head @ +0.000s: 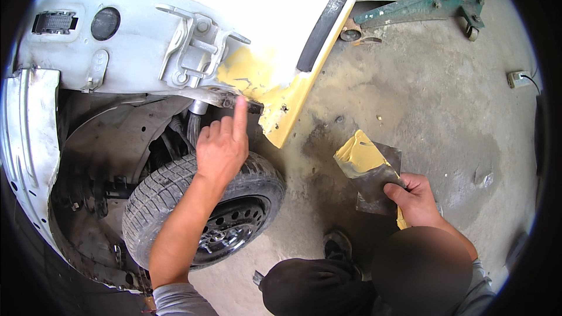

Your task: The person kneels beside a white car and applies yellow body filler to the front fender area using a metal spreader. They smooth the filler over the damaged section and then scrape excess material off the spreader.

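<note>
My left hand (223, 145) holds nothing. Its index finger is stretched out, with the tip at the lower edge of a white car body panel (276, 17), and the other fingers are curled. Yellow body filler (250, 72) covers the panel's lower corner, pitted in places, and runs up along the sill edge. In my right hand (417, 197) are two thin, dark, flat putty spreaders (375, 184), overlapping, with the thumb on top. A thick lump of yellow filler (362, 153) coats the far end of the upper one.
Below my left forearm is a tyre (153, 202) on a black steel wheel (228, 228). A door hinge (195, 48) sticks out beside the filler. A green floor jack (421, 6) stands at the far right, and a power socket (520, 79) lies on the concrete floor (461, 109).
</note>
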{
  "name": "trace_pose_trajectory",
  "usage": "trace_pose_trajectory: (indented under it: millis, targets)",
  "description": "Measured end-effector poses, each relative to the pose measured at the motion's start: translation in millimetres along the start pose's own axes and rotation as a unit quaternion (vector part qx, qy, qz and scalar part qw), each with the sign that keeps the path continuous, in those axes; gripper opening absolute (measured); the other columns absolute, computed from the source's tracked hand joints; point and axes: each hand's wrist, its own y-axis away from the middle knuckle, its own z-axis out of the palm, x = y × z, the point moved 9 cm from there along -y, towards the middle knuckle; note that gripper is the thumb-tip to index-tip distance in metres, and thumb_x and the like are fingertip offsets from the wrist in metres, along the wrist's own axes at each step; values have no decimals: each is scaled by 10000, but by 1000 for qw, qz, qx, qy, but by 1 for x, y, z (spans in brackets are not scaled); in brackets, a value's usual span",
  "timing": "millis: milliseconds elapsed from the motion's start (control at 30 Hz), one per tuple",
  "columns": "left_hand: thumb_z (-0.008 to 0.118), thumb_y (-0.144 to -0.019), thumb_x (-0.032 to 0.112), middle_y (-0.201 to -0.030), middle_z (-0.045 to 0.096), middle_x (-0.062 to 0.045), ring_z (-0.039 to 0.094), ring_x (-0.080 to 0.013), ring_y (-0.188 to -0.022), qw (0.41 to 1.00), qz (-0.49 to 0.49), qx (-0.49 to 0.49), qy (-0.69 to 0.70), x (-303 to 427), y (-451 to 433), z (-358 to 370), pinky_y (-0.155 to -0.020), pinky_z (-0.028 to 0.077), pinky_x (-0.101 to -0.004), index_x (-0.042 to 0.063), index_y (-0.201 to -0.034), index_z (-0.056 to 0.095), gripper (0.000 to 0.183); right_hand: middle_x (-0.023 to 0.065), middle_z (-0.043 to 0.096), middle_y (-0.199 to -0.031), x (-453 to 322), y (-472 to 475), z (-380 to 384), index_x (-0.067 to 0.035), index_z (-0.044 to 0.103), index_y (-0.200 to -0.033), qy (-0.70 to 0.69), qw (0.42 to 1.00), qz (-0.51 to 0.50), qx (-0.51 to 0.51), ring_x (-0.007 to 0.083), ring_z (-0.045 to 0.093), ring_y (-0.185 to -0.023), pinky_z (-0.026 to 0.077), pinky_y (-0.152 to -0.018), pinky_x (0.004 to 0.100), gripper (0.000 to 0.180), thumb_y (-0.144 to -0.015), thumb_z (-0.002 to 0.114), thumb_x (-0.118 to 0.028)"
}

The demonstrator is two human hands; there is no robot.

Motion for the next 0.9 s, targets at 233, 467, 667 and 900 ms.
trace_pose_trajectory:
  millis: [233,467,667,900]
  targets:
    - [606,-756,102,-711,553,-56,555,-192,-577,993,-41,6,-111,-19,-12,7,-523,473,-319,-43,-1411,298,738,-80,501,-646,-1,0,0,-13,599,-720,7,1000,0,3,18,410,-608,349,-508,223,182,-894,594,-68]
    - [610,-743,104,-660,507,-33,530,-174,-541,993,-1,-22,-117,-5,-9,7,-503,461,-297,-12,-1441,261,789,-86,494,-650,-7,1,4,-17,599,-720,6,1000,-4,1,13,403,-609,341,-505,217,179,-895,588,-59]
    - [612,-761,96,-654,529,-40,548,-198,-534,993,-72,47,-81,-27,-12,-12,-523,493,-328,-26,-1431,271,762,-84,493,-649,1,0,1,-10,608,-738,8,1000,-7,-3,12,404,-610,343,-506,217,168,-896,584,-60]
    - [610,-783,104,-667,563,-47,558,-203,-535,995,-56,-10,-87,-20,-11,-11,-501,489,-322,-31,-1419,294,723,-80,510,-663,-5,3,3,-6,631,-775,10,1000,-4,-2,15,415,-618,352,-514,217,144,-897,584,-64]
